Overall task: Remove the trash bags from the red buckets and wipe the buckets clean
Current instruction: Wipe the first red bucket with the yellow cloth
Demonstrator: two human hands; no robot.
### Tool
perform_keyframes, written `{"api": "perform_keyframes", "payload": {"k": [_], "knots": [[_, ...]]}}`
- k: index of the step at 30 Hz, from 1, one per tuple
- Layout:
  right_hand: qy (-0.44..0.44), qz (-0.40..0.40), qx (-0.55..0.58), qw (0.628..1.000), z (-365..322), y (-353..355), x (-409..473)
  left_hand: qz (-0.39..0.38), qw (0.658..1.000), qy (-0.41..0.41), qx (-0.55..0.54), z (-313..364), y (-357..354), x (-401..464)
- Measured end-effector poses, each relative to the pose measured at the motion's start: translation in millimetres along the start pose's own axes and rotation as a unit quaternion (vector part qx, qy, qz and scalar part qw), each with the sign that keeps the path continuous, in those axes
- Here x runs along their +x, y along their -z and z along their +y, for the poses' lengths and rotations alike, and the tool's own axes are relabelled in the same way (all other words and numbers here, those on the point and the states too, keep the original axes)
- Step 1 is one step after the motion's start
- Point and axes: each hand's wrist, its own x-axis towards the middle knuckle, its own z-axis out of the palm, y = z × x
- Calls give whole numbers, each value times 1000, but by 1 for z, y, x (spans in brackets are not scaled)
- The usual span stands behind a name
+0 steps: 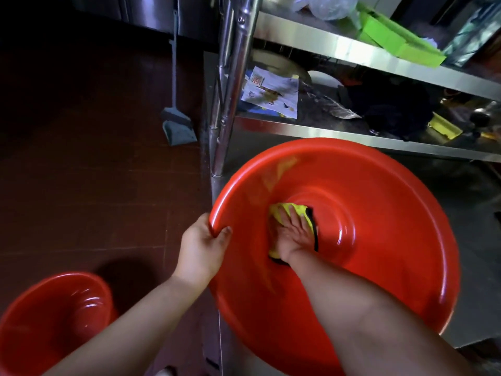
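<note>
A large red bucket (379,185) fills the middle and right of the head view, with no bag in it. My left hand (203,245) grips its left rim, thumb inside the edge. My right hand (292,234) reaches deep into the bucket and presses a yellow cloth (295,208) with a black edge flat against the inner wall near the bottom, fingers straight. A second red bucket (51,318) stands on the floor at the lower left, also without a bag.
A steel shelf rack (352,52) stands behind the big bucket, its post (230,85) just left of the rim. Papers (271,93), green boxes (398,39) and dark items lie on the shelves. A grey dustpan and broom (177,123) lean at the back. The floor is dark red tile.
</note>
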Motion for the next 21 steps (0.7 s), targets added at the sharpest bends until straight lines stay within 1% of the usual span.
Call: {"api": "perform_keyframes", "payload": {"k": [2, 5, 7, 9, 11, 14, 16, 18, 19, 21], "knots": [[0, 13, -16, 1000, 5, 2, 8, 6, 1000, -1, 0, -1, 0, 0], [-47, 60, 6, 997, 12, 7, 10, 11, 1000, -4, 0, 1, -1, -1], [-73, 76, 26, 994, 16, 12, 8, 10, 1000, -9, -3, 1, -2, -4], [-114, 89, 40, 989, 23, 16, 6, 8, 1000, -8, -7, 0, -3, -7], [-179, 89, 67, 978, 29, 19, 5, 20, 1000, -8, -5, -1, -3, -10], [-302, 69, 166, 936, 39, 17, -1, 57, 998, -2, 1, -3, -5, -12], [-348, 64, 221, 909, 39, 11, -9, 77, 997, 13, -11, -3, -6, -13], [-391, 28, 266, 881, 27, 7, -18, 83, 996, 27, -23, -4, -8, -12], [-418, 6, 292, 860, 18, 4, -22, 84, 996, 31, -24, -4, -8, -11], [-460, -14, 371, 806, -3, 5, -30, 86, 996, 30, -24, -4, -8, -11]]}}
